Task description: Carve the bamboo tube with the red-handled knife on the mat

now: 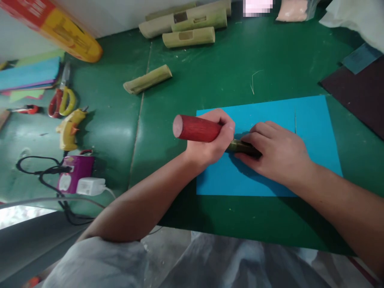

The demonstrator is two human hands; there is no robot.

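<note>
My left hand [211, 138] is closed round a thick red wooden handle [198, 129]; the tool's working end is hidden behind my fingers. Close beside it, my right hand [277, 150] grips a short, dark green bamboo piece [244, 147], thumb on the near side and fingers on the far side. The bamboo's right end disappears under my palm, and its left end meets my left hand. Both hands are over a blue sheet of paper [315, 132] that lies on the green table.
Cut bamboo tubes [189, 37] lie at the back, with a single bamboo piece [148, 79] nearer. On the left are scissors [62, 94], a yellow glue gun [71, 129], a purple power socket [71, 172] with cables, and coloured paper [30, 74]. Dark sheets [357, 92] lie at right.
</note>
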